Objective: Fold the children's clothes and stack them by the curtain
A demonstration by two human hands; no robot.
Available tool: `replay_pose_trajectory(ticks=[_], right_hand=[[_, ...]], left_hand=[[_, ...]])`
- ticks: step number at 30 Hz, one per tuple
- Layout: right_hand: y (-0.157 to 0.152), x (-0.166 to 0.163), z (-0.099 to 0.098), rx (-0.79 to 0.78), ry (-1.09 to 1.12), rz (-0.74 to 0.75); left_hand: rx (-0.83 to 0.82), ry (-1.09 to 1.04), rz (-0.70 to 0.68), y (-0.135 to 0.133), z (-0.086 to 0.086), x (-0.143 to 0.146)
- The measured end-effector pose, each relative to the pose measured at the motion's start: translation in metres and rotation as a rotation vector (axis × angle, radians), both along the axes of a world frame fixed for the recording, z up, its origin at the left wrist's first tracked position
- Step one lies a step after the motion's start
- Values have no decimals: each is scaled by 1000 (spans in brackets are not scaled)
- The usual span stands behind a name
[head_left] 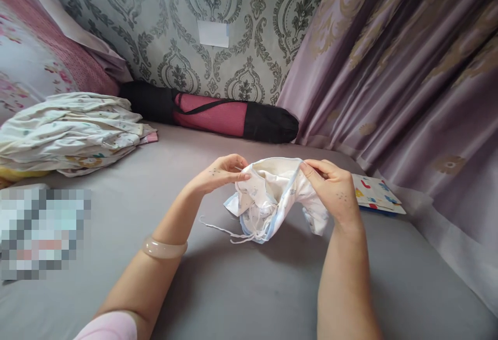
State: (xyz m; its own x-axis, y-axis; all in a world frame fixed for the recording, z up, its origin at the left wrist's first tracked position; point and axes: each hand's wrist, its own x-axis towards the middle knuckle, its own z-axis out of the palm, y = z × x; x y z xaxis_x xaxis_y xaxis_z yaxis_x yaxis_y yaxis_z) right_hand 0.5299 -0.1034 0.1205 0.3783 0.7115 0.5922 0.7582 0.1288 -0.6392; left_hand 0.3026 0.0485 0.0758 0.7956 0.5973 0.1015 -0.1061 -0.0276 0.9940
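Note:
Between my two hands hangs a small white baby garment (290,194) with light blue trim and a faint print. White tie strings dangle from its front, one stretching out to the left. My left hand (223,174) pinches its upper left edge between thumb and fingers. At the upper right edge, my right hand (330,187) grips the cloth, thumb on top. The opening between the hands is spread, showing the cream inside. A sleeve-like part droops below my right hand. The garment's lower part hangs close to the grey sheet; whether it touches I cannot tell.
On the grey sheet (163,174), a heap of pale printed cloth (70,132) lies at left, above a blurred-out item (46,231). A black and pink rolled bag (210,117) lies along the wall. Folded printed cloth (377,193) sits beside the purple curtain (408,70).

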Motion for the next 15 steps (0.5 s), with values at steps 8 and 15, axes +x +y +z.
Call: replay_pose_trajectory(ticks=[8, 15], right_hand=[[-1, -6, 9, 143, -94, -36], [-28, -37, 34, 399, -64, -82]], left_hand=[[427, -41, 511, -10, 17, 2], [962, -375, 1055, -66, 79, -21]])
